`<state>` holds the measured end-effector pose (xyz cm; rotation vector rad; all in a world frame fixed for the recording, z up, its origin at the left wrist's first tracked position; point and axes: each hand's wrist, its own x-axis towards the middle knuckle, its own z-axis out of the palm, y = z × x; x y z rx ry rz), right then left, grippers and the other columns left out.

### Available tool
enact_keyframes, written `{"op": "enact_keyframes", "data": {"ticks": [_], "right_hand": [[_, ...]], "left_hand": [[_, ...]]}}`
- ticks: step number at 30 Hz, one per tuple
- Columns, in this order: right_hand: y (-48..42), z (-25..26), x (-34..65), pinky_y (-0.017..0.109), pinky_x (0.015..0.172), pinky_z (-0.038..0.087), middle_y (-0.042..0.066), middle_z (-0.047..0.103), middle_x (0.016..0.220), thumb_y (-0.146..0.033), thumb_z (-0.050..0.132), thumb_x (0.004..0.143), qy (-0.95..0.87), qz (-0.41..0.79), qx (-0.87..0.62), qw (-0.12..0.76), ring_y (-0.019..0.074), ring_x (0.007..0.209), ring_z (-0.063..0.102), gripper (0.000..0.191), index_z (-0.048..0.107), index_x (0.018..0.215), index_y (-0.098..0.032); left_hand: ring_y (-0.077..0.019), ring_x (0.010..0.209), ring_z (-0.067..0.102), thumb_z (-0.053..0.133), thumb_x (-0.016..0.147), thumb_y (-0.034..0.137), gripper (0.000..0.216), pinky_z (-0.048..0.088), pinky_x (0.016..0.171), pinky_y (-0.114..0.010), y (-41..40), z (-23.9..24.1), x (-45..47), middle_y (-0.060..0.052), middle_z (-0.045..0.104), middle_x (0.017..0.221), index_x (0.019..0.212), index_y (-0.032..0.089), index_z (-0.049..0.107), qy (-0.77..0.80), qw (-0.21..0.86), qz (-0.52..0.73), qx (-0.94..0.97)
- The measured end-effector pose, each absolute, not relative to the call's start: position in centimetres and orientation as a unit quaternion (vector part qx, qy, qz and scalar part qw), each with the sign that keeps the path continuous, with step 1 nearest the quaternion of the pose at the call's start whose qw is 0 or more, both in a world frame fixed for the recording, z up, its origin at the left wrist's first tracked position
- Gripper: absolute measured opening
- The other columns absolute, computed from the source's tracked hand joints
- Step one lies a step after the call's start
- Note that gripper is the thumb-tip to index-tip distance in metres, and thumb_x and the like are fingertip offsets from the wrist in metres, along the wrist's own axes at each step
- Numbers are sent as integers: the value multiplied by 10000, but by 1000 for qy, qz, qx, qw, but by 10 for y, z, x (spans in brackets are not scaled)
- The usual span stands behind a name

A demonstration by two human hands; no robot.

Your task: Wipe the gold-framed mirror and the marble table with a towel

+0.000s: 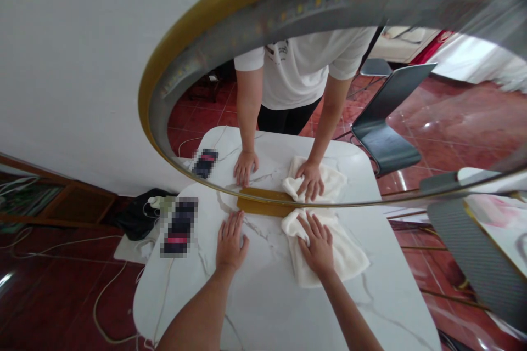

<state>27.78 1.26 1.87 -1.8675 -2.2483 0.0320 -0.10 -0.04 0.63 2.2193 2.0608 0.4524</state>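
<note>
Round mirror (214, 27), gold-rimmed, filling the upper half; stands on a gold base (263, 205) at the far side of the tabletop. Shows in its glass a person's white shirt, two forearms, both hands, the towel and a dark chair on red tiles.

White marble tabletop (267, 296) with grey veins and rounded corners, set near a white wall. Red floor (49, 285) around it, with a pale cable (102, 307) looping below the left edge.

White towel (349, 258), crumpled, lying right of centre on the tabletop, its far end bunched up against the mirror's base.

Blurred dark phone (179, 227) lying flat near the left edge, well apart from the towel.

Open left hand (230, 244), palm down on bare marble, fingers together and pointing at the base, just short of it. Open right hand (318, 244) too, fingers spread, resting flat on the towel's near part, gripping nothing. Both hands near each other, not touching.
</note>
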Motion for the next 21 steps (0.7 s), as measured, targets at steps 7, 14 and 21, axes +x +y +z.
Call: {"op": "enact_keyframes", "data": {"ticks": [7,14,21], "right_hand": [[12,20,268,471,1044,186,31,290,1466,-352,324,906,-694,3,-709,124,222,1351,207,518,254,1416,-296],[11,22,258,478,1053,172,24,282,1470,-330,353,890,-721,16,-682,121,229,1350,214,529,260,1411,-321],[8,21,241,499,1052,152,51,259,1479,-330,354,890,-710,6,-694,119,240,1358,192,534,267,1414,-282]], "left_hand": [[-209,1348,267,435,792,169,710,192,1118,-423,0,5,-1,-40,346,1450,1446,198,159,675,35,147,722],[-214,1338,290,447,783,176,708,207,1112,-421,0,5,-1,-45,365,1440,1441,204,186,675,31,152,721],[-213,1348,269,431,790,174,708,189,1117,-421,0,5,0,-38,346,1451,1446,208,165,675,41,154,720]]}}
